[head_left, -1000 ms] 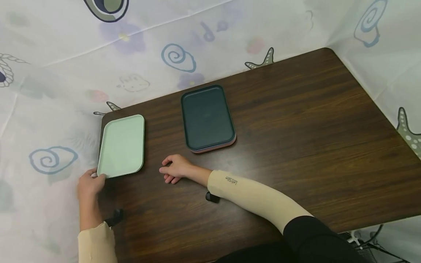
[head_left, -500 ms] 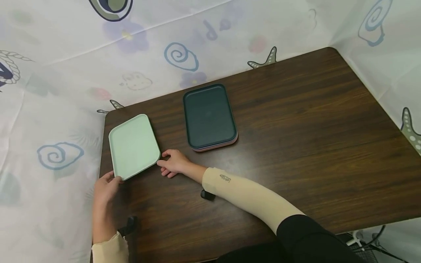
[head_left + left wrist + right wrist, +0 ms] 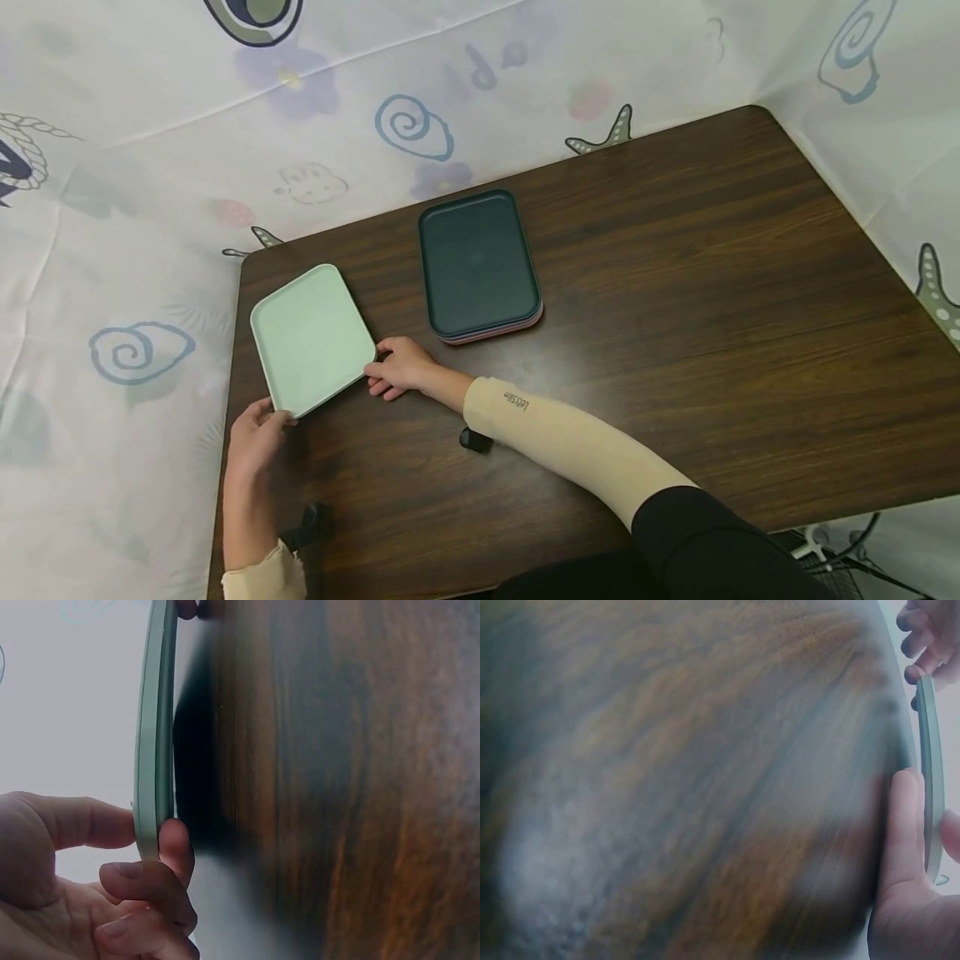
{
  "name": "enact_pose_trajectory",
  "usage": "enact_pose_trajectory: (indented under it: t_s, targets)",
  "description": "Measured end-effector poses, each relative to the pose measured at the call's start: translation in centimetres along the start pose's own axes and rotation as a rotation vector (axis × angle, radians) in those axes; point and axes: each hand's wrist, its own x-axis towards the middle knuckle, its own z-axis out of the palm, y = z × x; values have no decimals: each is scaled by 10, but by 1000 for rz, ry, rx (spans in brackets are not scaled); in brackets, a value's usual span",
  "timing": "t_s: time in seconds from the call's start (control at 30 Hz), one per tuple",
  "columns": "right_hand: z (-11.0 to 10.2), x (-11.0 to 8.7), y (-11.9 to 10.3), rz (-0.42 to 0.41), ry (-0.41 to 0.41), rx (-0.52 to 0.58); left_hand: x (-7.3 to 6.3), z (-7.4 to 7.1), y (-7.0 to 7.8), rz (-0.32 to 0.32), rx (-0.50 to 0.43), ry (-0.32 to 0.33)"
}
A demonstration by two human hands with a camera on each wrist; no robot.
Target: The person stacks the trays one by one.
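While the pale green tray [image 3: 312, 337] lay at the counter's [image 3: 675, 275] left edge, the left hand [image 3: 257, 432] pinched its near corner; the right hand [image 3: 402, 368] gripped its lower-right corner, fingers [image 3: 901, 825] clamped on it; dark stacked trays [image 3: 478, 263] sat upper centre.

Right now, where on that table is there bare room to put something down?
The widest bare stretch of table runs right of the dark tray stack to the far corner. A narrow bare strip lies between the stack and the mint tray. It is crowded near the mint tray, where left hand and right hand grip it.
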Motion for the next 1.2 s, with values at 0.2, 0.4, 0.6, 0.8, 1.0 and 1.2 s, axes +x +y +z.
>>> enact_pose_trajectory:
  t_s: [0.2, 0.4, 0.6, 0.8, 1.0, 1.2]
  targets:
    - [-3, 2, 1, -3, -6, 14, -5, 4, -4, 30, -20, 20]
    - [-6, 1, 0, -1, -13, 19, -12, 12, -6, 46, -67, 64]
    - [-10, -2, -3, -2, -17, 21, -18, 18, -7, 67, -155, 110]
    - [-11, -6, -9, -28, 8, 9, -23, 23, -5, 97, -270, 191]
    - [-19, -14, -18, -50, 36, -38, -28, 26, 1, 145, -356, 227]
    - [-32, -24, -25, -69, 34, -36, -36, 34, 13, 165, -423, 213]
